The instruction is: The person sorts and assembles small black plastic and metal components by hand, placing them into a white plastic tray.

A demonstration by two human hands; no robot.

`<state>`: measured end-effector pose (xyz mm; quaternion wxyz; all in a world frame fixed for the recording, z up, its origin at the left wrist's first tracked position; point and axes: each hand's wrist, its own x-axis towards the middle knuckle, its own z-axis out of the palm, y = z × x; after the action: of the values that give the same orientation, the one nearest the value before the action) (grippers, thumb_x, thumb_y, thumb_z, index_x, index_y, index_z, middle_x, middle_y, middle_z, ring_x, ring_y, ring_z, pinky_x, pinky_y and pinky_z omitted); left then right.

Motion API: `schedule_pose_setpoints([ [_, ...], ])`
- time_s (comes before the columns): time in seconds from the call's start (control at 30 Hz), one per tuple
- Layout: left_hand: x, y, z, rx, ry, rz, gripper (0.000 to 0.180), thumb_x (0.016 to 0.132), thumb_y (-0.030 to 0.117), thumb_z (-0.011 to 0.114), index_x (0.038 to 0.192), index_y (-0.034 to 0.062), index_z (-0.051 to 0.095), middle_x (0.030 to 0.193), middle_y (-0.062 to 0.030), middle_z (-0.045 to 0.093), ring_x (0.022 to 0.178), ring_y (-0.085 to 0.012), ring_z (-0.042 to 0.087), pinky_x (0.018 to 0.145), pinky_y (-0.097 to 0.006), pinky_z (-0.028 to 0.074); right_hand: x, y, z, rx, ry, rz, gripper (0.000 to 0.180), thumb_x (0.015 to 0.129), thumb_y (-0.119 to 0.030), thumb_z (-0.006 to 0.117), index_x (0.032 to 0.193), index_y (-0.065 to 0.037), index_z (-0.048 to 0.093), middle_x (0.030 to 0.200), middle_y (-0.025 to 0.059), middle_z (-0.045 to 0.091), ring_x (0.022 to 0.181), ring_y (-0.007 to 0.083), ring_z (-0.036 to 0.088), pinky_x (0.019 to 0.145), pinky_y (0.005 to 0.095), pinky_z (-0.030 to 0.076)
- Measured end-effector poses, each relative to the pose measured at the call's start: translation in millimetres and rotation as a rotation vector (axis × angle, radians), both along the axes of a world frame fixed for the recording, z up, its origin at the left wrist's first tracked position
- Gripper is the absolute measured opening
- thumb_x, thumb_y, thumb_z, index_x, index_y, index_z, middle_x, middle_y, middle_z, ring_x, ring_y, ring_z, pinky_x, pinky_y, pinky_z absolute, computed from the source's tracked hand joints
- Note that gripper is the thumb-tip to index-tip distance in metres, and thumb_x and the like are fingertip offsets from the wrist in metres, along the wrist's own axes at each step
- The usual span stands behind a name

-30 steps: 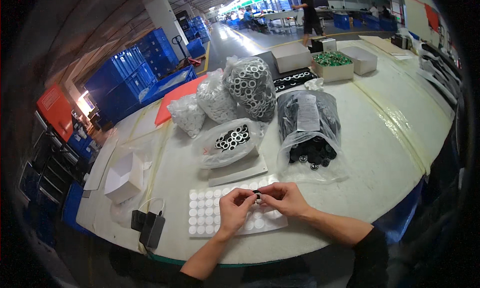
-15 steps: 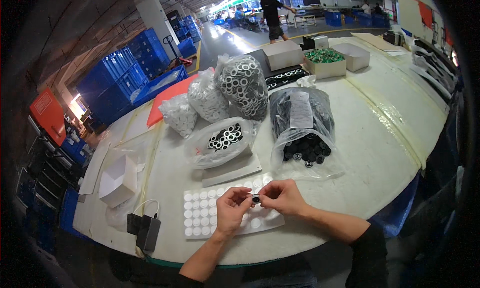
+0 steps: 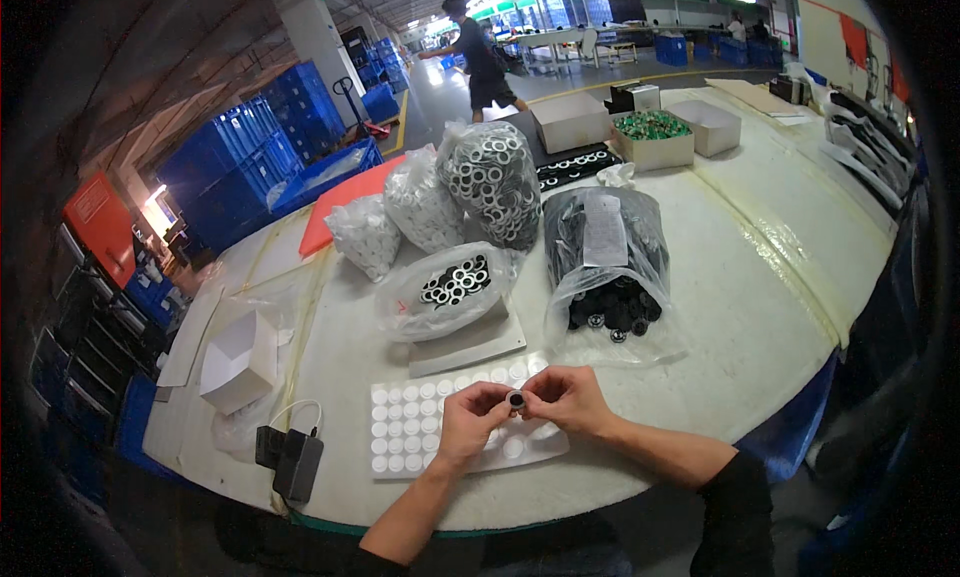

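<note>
My left hand [image 3: 467, 419] and my right hand [image 3: 572, 401] meet in front of me, fingertips pinching a small round black part with a lighter ring [image 3: 516, 400] between them. Below them lies a white tray [image 3: 470, 468] with rows of round white pieces [image 3: 411, 427]; my hands hide some of it. Beyond the tray, an open plastic bag [image 3: 395, 322] holds black-and-white rings [image 3: 462, 280]. Right of that, a larger open bag [image 3: 560, 322] spills round black parts [image 3: 622, 307] at its mouth.
Tied bags of white pieces [image 3: 425, 202] and rings [image 3: 490, 182] stand farther back. A box of green parts [image 3: 655, 155] sits at the far side. On the left are a white open box [image 3: 238, 362] and a black power adapter [image 3: 297, 467]. A person [image 3: 482, 62] walks beyond the table.
Between my fingertips the small round part has tilted, its dark face showing differently. Both hands stay nearly in place. The person in the background has moved left.
</note>
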<state>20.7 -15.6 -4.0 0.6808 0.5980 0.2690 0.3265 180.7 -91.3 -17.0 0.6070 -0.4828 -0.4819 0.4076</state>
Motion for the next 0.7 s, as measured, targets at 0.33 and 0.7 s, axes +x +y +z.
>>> schedule_pose_setpoints([
  [0.33,-7.9,8.5,-3.0,0.114,0.075,-0.042,0.014,0.081,0.000,0.063,0.094,-0.0029,0.066,0.086,-0.0062,0.066,0.075,-0.0090,0.061,0.069,-0.023,0.050,8.6,8.5,-5.9,0.024,-0.103,0.062,0.015,0.078,-0.011,0.069,0.083,0.002,0.063,0.070,0.0034,0.065,0.064,0.0056,0.060,0.056,0.0197,0.048],
  [0.7,-3.1,-4.9,-6.2,0.210,0.064,0.033,0.014,0.088,0.009,0.059,0.094,-0.0019,0.064,0.083,-0.0047,0.065,0.071,-0.0085,0.058,0.064,-0.024,0.047,0.5,4.0,-0.9,0.093,-0.107,-0.044,0.021,0.084,-0.019,0.066,0.077,0.000,0.062,0.060,0.0047,0.063,0.053,0.0064,0.057,0.050,0.0211,0.045],
])
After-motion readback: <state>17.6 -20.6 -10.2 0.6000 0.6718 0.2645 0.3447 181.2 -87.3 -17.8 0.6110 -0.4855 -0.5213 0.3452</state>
